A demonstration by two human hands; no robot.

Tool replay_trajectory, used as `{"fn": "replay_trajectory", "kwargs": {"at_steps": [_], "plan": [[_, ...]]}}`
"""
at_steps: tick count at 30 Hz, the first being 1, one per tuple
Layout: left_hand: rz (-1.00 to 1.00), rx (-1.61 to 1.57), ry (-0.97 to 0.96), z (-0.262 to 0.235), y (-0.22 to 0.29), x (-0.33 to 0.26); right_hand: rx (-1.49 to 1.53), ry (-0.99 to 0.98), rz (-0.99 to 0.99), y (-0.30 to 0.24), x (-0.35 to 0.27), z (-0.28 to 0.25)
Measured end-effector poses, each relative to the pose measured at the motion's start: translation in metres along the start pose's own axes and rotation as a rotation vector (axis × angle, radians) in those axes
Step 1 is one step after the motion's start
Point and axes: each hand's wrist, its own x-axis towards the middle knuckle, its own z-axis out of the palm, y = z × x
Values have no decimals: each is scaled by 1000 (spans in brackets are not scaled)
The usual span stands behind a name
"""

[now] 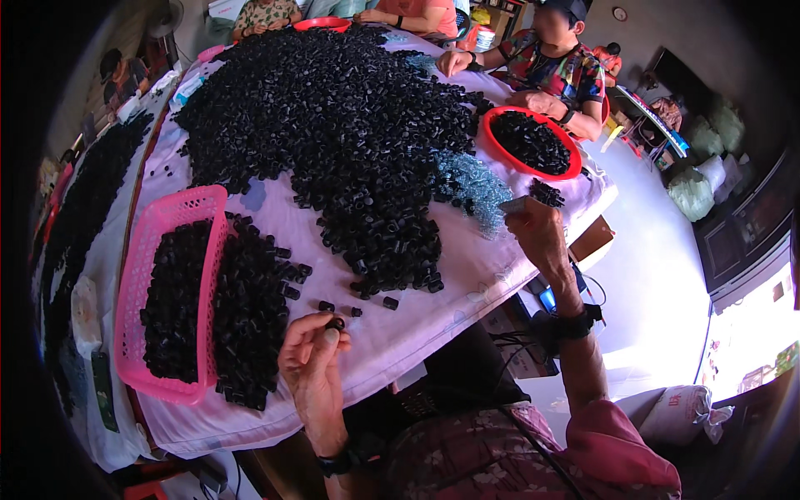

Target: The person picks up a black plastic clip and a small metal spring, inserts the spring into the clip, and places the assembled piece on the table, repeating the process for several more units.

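Pinching one small black cap [335, 323] between left-hand [312, 367] fingertips, just above the white tablecloth [467, 275].

Reaching with the right hand [537, 233] at the blue-tinted inserts [471, 187] beside the big black cap heap [350, 133], fingers curled on something small, cannot tell what. Best done holding the cap mouth-up and steady, near the pink basket [137, 275] of caps, well apart from the co-worker's red bowl [533, 142].

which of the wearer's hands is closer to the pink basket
Left. The left hand pinches a small black cap just right of the pink basket, beside the pile spilling from it. The right hand is far across the table, near the red bowl.
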Motion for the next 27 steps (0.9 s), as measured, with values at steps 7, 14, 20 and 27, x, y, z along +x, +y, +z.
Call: {"fn": "replay_trajectory", "kwargs": {"at_steps": [7, 14, 20, 27], "plan": [[-3, 27, -1, 3, 1, 0, 4, -31, -152, 11, -6, 12], [16, 49, 5, 3, 2, -2, -12, -163, -209, -9, -10, 25], [6, 48, 6, 4, 1, -3, 73, -91, -208, -6, 2, 22], [11, 50, 9, 3, 2, -3, -102, -10, -402, -7, 16, 27]]}}
